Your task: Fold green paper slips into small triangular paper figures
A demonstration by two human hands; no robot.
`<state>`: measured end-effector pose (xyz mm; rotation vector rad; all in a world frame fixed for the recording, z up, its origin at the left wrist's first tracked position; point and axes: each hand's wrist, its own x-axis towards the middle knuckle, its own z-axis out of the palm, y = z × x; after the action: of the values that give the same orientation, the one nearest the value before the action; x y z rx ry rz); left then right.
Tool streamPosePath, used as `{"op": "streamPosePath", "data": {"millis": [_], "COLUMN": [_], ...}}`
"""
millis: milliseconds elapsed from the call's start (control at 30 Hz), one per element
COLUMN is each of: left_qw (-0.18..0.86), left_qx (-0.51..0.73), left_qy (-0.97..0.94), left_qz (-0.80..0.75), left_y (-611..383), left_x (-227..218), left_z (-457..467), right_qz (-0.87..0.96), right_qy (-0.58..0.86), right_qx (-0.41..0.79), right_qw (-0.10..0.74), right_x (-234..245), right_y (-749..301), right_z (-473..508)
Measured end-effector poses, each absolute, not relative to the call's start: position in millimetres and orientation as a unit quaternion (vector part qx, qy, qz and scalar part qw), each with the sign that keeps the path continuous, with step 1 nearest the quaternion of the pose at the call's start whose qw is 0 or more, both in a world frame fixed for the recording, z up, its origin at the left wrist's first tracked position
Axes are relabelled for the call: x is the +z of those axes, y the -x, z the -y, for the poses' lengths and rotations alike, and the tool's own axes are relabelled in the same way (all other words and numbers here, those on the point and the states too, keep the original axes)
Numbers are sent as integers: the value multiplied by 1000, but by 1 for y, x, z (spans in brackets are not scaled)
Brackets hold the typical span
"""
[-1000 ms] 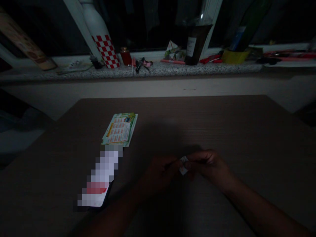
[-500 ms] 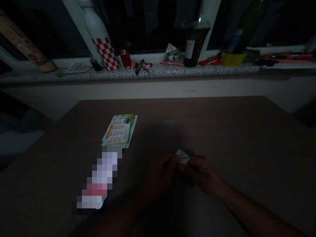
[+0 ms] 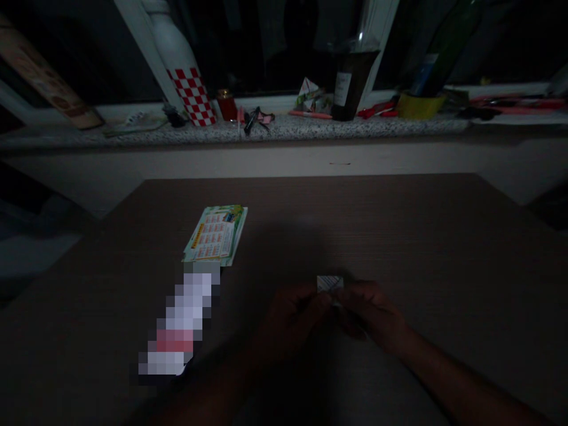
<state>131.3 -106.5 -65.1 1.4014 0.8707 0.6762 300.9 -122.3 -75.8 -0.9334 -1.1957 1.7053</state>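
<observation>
A small piece of folded paper with printed lines is pinched between my two hands, above the middle front of the dark table. My left hand is closed on its left side, thumb over the paper. From the right, my right hand grips the other side with thumb and forefinger. The paper's lower part is hidden by my fingers, and the dim light blurs their detail.
Left of my hands lies a stack of printed cards, with a pixelated phone-like object before it. Behind the wooden table, a speckled windowsill carries a checkered bottle, a dark pouch, a yellow tape roll and a folded paper shape.
The paper has turned in my fingers: its upper edge, pointed before, now lies flat. Both hands have shifted slightly, and my fingertips have drawn together beneath it.
</observation>
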Motion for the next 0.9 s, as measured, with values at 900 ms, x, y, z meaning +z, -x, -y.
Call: {"op": "streamPosePath", "data": {"millis": [900], "left_qw": [708], "left_qx": [253], "left_qy": [-589], "left_qz": [-297], "left_y": [-124], "left_x": [-61], "left_z": [102], "right_qz": [595], "right_qy": [388], "right_qx": [559], "right_qw": [428], "right_x": [-75], "right_y": [-310], "right_z": [125]}}
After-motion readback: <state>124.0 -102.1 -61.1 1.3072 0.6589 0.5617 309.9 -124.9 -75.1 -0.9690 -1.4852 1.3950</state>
